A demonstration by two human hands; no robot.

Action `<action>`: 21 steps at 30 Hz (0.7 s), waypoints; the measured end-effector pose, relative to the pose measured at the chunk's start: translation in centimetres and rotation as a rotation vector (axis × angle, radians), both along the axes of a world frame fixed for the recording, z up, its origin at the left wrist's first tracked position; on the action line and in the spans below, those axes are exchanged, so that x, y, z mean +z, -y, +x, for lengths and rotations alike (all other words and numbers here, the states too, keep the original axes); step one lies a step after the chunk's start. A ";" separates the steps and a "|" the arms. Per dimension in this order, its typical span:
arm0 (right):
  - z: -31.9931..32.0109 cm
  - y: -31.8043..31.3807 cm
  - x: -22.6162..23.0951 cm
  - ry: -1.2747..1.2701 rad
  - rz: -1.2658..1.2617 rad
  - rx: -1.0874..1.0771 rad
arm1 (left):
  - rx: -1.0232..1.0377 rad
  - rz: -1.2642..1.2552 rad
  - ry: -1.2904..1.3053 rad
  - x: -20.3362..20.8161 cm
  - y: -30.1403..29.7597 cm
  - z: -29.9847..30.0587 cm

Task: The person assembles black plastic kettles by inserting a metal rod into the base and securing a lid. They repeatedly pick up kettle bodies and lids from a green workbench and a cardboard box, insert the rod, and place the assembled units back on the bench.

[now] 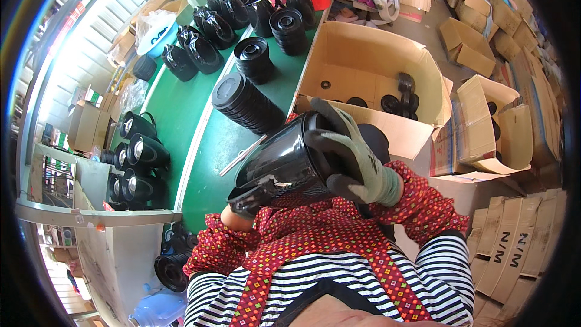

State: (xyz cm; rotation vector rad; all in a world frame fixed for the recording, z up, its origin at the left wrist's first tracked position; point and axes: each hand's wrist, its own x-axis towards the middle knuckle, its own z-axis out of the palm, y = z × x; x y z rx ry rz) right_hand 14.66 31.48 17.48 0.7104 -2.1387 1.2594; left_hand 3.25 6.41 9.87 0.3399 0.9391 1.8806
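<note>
A glossy black jug (pixel 275 166) lies tilted in front of my chest, its spout end toward the lower left. My right hand (pixel 357 160), in a grey-green glove with dark fingertips, is wrapped over the jug's round base end. At the spout end only a bit of my left hand (pixel 236 220) by the wrist shows; the jug hides its fingers. Just beyond the jug, a thin metal rod (pixel 242 155) rests on the green table. A leaning stack of black round discs (pixel 248 103) stands close by, with another black stack (pixel 254 60) behind it.
Several black jugs (pixel 209 30) stand along the green table (pixel 200 188); more lie at its left (pixel 145 151). To the right, an open carton (pixel 357 54) holds black round parts. Beyond are another carton (pixel 493 127) and flat cardboard (pixel 508 248).
</note>
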 end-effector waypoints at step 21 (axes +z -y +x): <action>-4.0 -2.7 -8.9 0.868 -0.972 -0.217 | 0.218 -0.424 -1.980 4.5 0.2 5.7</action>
